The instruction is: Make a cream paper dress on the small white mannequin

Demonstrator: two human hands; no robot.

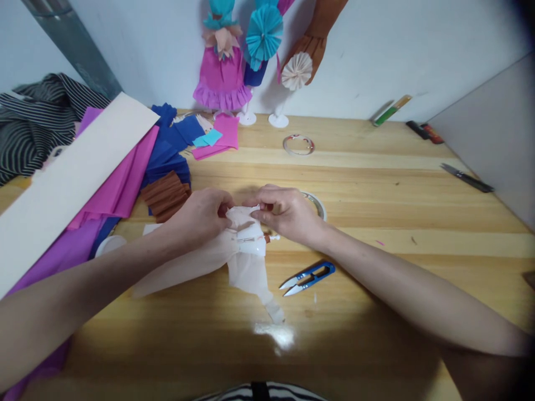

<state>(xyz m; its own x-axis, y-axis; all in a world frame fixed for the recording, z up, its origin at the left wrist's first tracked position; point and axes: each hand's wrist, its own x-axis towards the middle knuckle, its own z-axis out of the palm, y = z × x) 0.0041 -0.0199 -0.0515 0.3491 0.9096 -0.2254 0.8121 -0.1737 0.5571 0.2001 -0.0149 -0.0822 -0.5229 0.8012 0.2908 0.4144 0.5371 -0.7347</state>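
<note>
A pale, thin paper piece (248,270) lies around a small white form (251,240) at the middle of the table, with a long sheer skirt-like part (188,264) spreading left. My left hand (209,214) pinches the paper's upper left edge between thumb and fingers. On the upper right edge, my right hand (284,211) pinches the same paper. A small brown and white end (272,238) sticks out at the form's right side. Blue thread snips (309,277) lie just below my right hand. A tape roll (320,205) is partly hidden behind that hand.
Coloured papers and a long cream board (79,184) fill the left side. Paper-dressed figures on white stands (278,120) line the wall. Another tape ring (298,145), a green tool (392,110) and a dark knife (468,178) lie toward the back and right.
</note>
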